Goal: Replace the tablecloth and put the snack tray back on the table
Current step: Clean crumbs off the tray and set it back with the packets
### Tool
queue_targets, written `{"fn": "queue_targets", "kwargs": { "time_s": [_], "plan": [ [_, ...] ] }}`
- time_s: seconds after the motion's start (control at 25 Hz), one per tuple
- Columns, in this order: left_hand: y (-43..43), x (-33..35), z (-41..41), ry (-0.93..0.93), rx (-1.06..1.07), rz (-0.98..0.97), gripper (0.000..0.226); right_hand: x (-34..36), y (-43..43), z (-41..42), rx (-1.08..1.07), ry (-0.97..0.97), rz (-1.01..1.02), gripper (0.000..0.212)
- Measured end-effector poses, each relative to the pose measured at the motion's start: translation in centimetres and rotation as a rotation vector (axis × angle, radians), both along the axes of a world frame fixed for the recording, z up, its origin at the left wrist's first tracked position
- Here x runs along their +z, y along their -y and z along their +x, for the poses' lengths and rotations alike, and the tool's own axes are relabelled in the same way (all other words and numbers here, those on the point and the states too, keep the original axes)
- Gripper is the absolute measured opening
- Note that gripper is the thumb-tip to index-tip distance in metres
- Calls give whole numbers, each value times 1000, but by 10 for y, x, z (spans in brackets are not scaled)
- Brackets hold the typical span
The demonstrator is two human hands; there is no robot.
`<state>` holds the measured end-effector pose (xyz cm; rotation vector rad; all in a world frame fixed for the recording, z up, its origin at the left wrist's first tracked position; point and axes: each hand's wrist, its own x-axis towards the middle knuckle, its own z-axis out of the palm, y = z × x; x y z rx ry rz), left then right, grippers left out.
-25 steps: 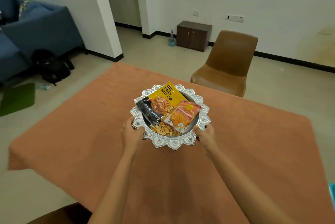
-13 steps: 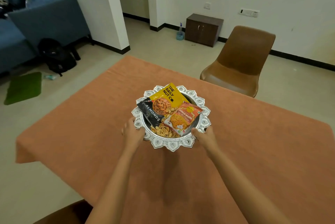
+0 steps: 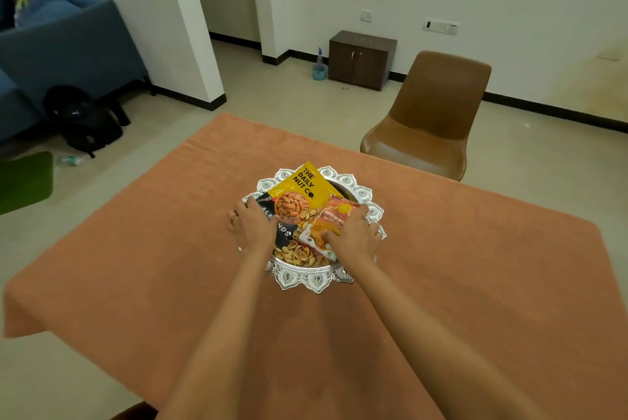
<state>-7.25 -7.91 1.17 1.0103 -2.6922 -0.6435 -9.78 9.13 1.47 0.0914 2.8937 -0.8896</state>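
Sitting mid-surface on the orange tablecloth (image 3: 475,283) is the silver snack tray (image 3: 314,282). On the tray's left side, the left hand (image 3: 253,227) lies flat over a black packet (image 3: 283,234). On its right, the right hand (image 3: 355,236) curls around an orange packet (image 3: 326,219).

On the far side of the tray (image 3: 314,280), a yellow bag (image 3: 302,188) carries "THE DAILY NUT CO." in black capitals, running slantwise. At the tray's left, a black bag (image 3: 283,233) shows the white letters "AL" and then "NDS"; the left hand (image 3: 253,226) lies over the letters between. At the tray's right, an orange bag (image 3: 326,226) reads "GARLIC BH", and the right hand (image 3: 353,236) covers the rest of that word. The smaller lines beneath it are too blurred to read.
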Motion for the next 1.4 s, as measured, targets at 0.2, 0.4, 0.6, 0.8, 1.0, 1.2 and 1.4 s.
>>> {"fn": "queue_targets", "kwargs": {
  "time_s": [0.2, 0.4, 0.6, 0.8, 1.0, 1.2, 1.4],
  "plan": [
    [9, 4, -6, -116, -8, 84, 55, -4, -12, -6, -86, -60, -497, 81],
    [-2, 26, 11, -594, -135, 296, 35, 6, -30, -7, -101, -280, -791, 78],
    [-30, 43, 24, -768, -164, 318, 33, 17, -22, -3, 22, -311, -968, 80],
    [-54, 44, 30, -837, -88, 416, 35, 10, -24, 0, 82, -208, -836, 69],
    [-85, 44, 27, -846, 9, 647, 41, 7, -87, 0, -97, -255, -984, 69],
    [-179, 12, 10, -747, -47, 1025, 44, -17, -216, 7, -303, -237, -1002, 63],
    [-306, -63, 20, -476, -6, 1239, 46, -68, -324, 33, -488, -102, -785, 65]
  ]
}}
